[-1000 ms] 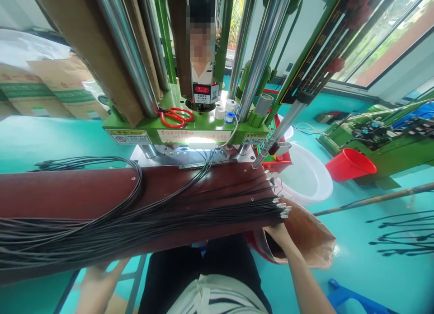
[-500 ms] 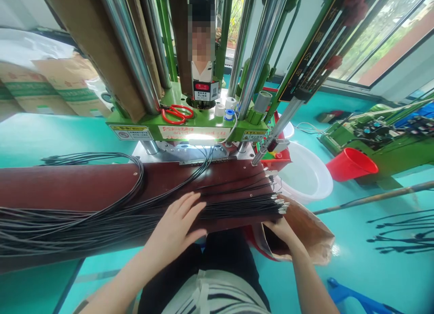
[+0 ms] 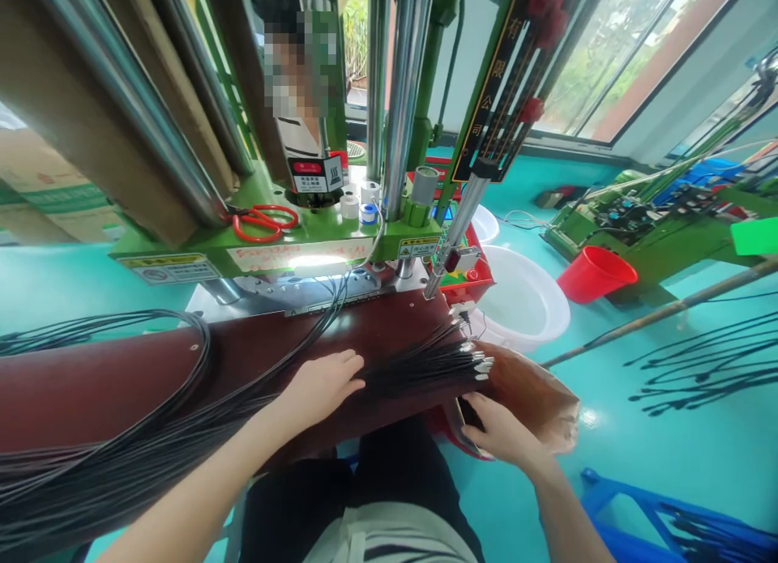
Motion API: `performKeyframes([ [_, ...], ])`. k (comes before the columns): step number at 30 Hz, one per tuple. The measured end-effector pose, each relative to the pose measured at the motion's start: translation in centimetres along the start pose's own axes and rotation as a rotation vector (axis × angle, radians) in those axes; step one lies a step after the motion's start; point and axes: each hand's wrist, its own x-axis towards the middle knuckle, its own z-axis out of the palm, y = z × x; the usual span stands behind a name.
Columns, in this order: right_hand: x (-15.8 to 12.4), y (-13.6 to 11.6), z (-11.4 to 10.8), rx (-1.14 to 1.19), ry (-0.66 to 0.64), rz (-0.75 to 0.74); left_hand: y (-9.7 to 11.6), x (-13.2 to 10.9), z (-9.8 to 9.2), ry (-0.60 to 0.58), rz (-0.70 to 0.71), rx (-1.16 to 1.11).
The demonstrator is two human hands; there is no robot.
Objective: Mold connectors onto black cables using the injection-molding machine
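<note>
A bundle of black cables (image 3: 419,363) with silvery metal plugs (image 3: 480,362) at its right end lies across the brown board. My left hand (image 3: 328,387) rests over this bundle, its fingers bent down round the strands; the fingertips are partly hidden. My right hand (image 3: 502,429) is just off the front edge of the board, below the plugs, over the mouth of a brown paper bag (image 3: 538,393). Its thumb and fingers are apart, with nothing visible between them. Other cables (image 3: 328,324) run from the green press (image 3: 224,259) down to the left.
Red-handled scissors (image 3: 266,223) and small tape rolls (image 3: 368,214) lie on the press. Right of the brown board (image 3: 79,385) stand a white tub (image 3: 550,304) and a red bucket (image 3: 599,273). A blue stool (image 3: 620,498) is low right. Behind the press is another person (image 3: 301,138).
The view has turned right. The separate cable strands on the board now lie drawn together under my left hand, whose fingers have bent. My right hand has come out from the board's edge with its thumb showing.
</note>
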Motion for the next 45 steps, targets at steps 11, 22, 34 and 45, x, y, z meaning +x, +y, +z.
performKeyframes([
  [11,1.4,-9.3,1.2,0.402,-0.333,-0.36,-0.9,0.4,-0.6,0.321,0.052,0.273],
  [22,10.9,-13.7,4.6,2.129,-0.013,0.209,-0.4,0.6,0.3,0.396,0.023,0.343],
  [34,12.3,-12.6,4.3,2.242,0.182,0.216,-1.9,0.9,2.9,0.402,0.093,0.33],
  [45,14.0,-11.8,2.4,2.272,0.276,0.323,-1.9,2.0,3.0,0.253,0.04,0.229],
])
